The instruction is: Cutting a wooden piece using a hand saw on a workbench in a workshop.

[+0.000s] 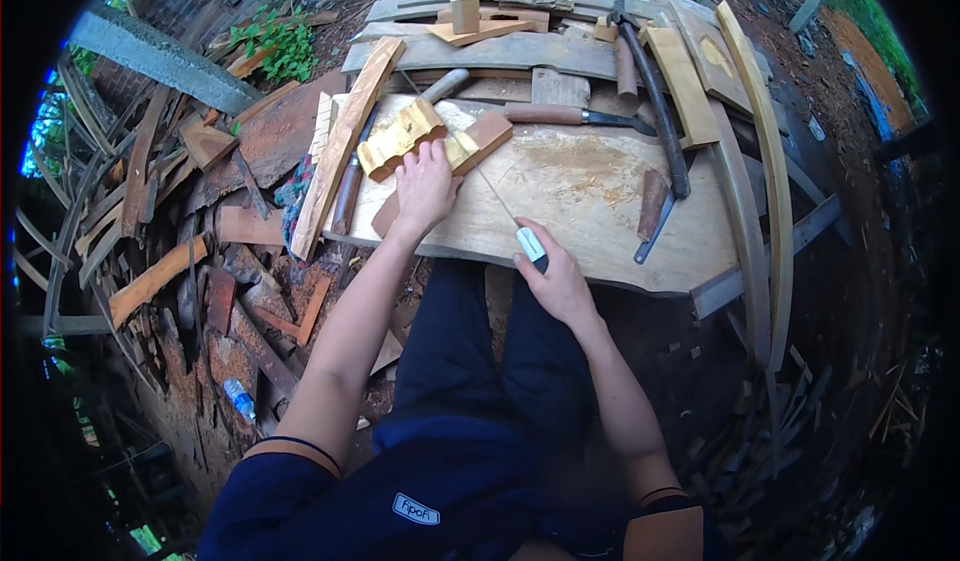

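My left hand (426, 189) grips the near side of a carved yellow wooden block (392, 147), with fingers curled over its notched edge. The block rests on a reddish-brown wooden piece (488, 137) on the pale workbench board (580, 196). In my right hand (556, 281) is a tool with a white-and-teal handle (530, 245), held near the bench's front edge. Its long thin metal shaft slants up and left towards the carved block; the far part is hidden there. What kind of tip it has I cannot tell. A grey cylindrical handle (446, 85) lies just behind the block.
A brown-handled chisel (545, 114), a long dark-handled hammer-like tool (655, 101) and a small brown-handled blade (652, 209) lie to the right. A wooden strip (345, 151) borders the left; long curved planks (757, 161) edge the right. Scrap wood (160, 279) heaps at left.
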`<state>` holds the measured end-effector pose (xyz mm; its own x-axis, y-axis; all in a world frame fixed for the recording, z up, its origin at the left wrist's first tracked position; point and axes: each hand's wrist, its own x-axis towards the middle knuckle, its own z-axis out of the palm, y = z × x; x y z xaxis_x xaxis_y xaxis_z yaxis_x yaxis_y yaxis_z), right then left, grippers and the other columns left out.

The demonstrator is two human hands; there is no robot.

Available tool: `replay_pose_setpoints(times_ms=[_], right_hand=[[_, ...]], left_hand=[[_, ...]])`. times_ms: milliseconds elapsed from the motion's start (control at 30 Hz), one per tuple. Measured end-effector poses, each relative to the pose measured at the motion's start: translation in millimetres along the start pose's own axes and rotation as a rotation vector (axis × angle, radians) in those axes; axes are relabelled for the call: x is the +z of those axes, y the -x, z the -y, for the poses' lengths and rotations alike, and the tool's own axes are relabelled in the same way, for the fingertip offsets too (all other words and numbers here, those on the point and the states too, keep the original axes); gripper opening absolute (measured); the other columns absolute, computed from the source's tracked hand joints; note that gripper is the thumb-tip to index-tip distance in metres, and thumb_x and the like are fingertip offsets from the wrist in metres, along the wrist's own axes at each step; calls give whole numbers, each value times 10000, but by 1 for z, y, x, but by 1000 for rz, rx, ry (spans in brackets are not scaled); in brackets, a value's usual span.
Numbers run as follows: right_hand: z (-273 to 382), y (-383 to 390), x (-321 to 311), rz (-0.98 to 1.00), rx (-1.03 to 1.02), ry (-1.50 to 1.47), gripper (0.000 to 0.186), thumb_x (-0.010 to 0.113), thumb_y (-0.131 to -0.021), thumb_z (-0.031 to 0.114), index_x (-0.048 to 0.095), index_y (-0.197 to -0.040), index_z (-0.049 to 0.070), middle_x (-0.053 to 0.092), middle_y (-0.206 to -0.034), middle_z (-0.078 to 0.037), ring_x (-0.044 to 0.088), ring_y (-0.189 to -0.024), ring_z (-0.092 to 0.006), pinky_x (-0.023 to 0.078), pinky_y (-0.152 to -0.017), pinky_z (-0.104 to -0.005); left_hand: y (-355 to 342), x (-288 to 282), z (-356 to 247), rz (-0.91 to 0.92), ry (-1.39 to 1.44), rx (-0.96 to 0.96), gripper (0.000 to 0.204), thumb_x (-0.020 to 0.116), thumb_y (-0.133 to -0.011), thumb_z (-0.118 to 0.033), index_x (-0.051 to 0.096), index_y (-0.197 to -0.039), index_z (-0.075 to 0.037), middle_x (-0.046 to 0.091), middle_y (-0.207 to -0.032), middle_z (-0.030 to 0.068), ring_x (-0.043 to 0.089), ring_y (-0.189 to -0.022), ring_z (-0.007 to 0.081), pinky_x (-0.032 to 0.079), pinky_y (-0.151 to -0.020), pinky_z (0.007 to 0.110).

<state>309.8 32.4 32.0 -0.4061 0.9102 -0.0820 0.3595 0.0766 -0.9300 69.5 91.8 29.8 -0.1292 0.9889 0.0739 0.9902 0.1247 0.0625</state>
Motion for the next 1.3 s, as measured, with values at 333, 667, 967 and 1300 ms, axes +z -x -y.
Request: replay_pose_setpoints(times_ms=[333,667,967,1300], right_hand=[[-1,-1,10,-76,-38,17,467,631,-925,192,529,-1375,122,663,-1179,-237,625,-1151,-400,497,-950,-421],[7,0,22,-143,-1,3,464,628,-931,186,527,-1378,112,668,-1154,-246,631,-1131,-409,502,-938,-425],[11,-10,16,-102,85,-5,452,616,-937,168,530,-1375,94,656,-1192,-235,633,-1151,-375,489,-955,-412],[5,-2,1,-32,177,-177,353,630,-951,158,551,-1270,29,659,-905,-136,655,-769,-211,516,-661,-309]], left_hand=[[-17,4,13,24,94,16,617,653,-891,-394,474,-1357,-31,562,-1235,156,544,-1138,295,439,-877,466],[-28,13,-7,-324,-10,-12,317,478,-1017,-347,670,-1050,-97,694,-984,65,659,-940,253,502,-806,433],[-46,1,-22,-268,229,-268,343,505,-985,-302,712,-820,-84,722,-895,111,684,-866,293,509,-788,438],[-46,14,-24,-385,104,-183,330,542,-964,-301,729,-808,-78,700,-852,77,658,-851,272,523,-743,427]])
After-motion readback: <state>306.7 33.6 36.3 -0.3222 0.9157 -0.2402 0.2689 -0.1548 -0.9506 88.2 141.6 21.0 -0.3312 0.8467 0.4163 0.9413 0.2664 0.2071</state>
